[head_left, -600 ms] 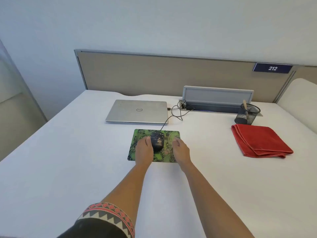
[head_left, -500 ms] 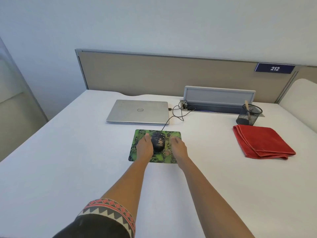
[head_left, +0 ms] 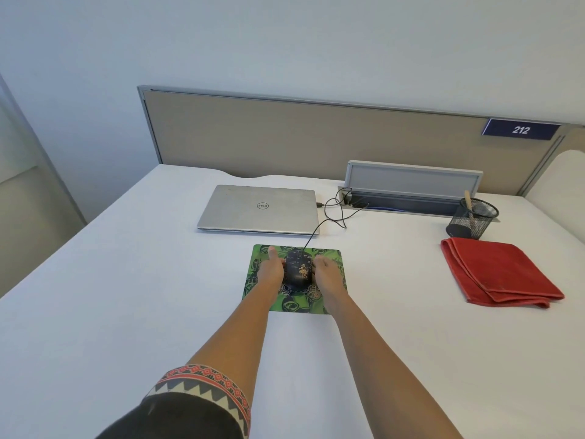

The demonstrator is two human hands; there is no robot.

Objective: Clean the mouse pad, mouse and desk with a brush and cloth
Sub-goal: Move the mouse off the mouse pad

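Observation:
A black wired mouse (head_left: 298,268) with pale crumbs on its back sits on a green patterned mouse pad (head_left: 297,304) in the middle of the white desk (head_left: 126,312). My left hand (head_left: 270,271) presses against the mouse's left side and my right hand (head_left: 326,275) against its right side, so both hands clasp it. A folded red cloth (head_left: 497,274) lies on the desk to the right. Behind it a brush (head_left: 468,201) with a wooden handle stands in a black mesh cup (head_left: 473,221).
A closed silver laptop (head_left: 259,207) lies just behind the pad, and the mouse cable (head_left: 335,213) loops from it toward an open grey cable tray (head_left: 411,182). A beige partition (head_left: 316,137) closes off the far edge of the desk.
Both hands have closed inward from the pad onto the sides of the mouse. The view has shifted slightly; nothing else has moved.

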